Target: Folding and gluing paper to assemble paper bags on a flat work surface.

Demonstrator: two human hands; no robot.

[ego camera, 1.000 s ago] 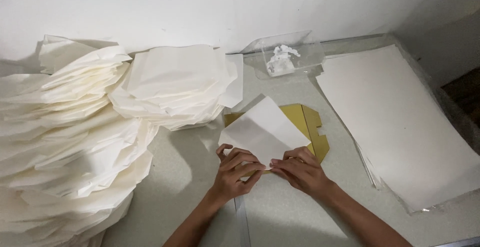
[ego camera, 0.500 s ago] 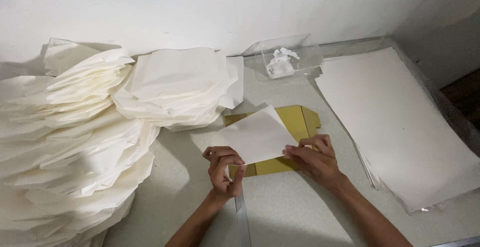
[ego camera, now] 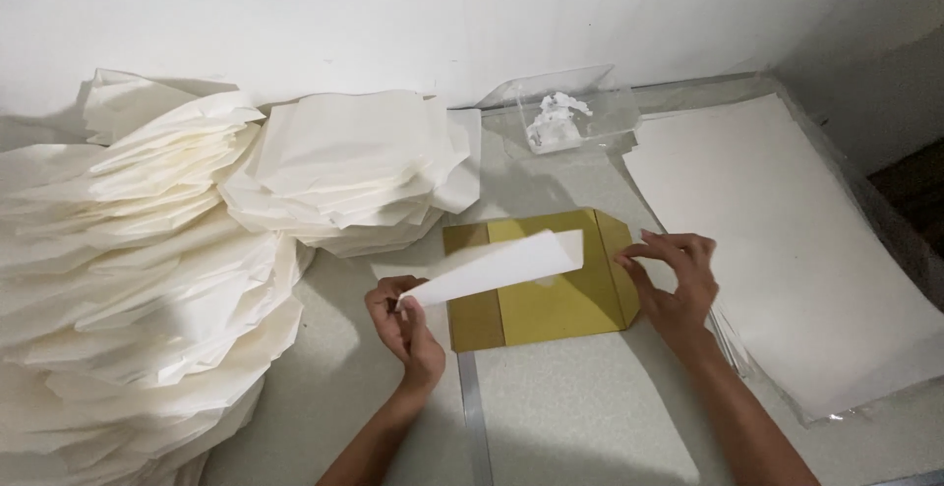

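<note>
Left hand (ego camera: 405,321) is pinching 1 folded white paper sheet (ego camera: 497,267), its long axis rising rightward over the yellow cardboard template (ego camera: 551,299); right hand (ego camera: 674,274), fingers loosely curled and holding nothing, is touching the template's right edge.

Clear plastic box (ego camera: 580,102) at the back by the wall, rectangular, see-through, crumpled white bit inside. Flat stack of white sheets in a clear plastic wrap (ego camera: 836,412) on the right, wrap edge showing at the near corner. Piles of white folded paper bags (ego camera: 354,166) on the left, plain. No labels, signs or screens.
</note>
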